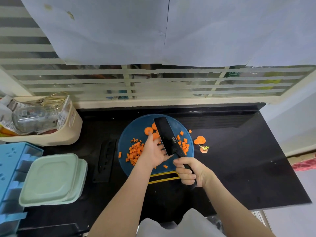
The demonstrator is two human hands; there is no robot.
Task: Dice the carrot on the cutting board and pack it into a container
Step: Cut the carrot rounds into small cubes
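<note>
A round blue cutting board (130,132) lies on the black counter. A pile of diced carrot (135,151) sits on its left side, more dice (183,144) on its right, and carrot slices (148,130) at the back. My right hand (189,171) grips the handle of a black cleaver (165,134), whose blade rests over the slices. My left hand (154,150) lies flat with straight fingers on the board, touching the slices beside the blade. A pale green lidded container (53,178) stands at the left.
Two carrot slices (199,140) and the carrot top (203,149) lie on the counter right of the board. A black knife sheath (105,159) lies left of it. A cream basket (51,134) and a blue rack (12,177) stand at the far left.
</note>
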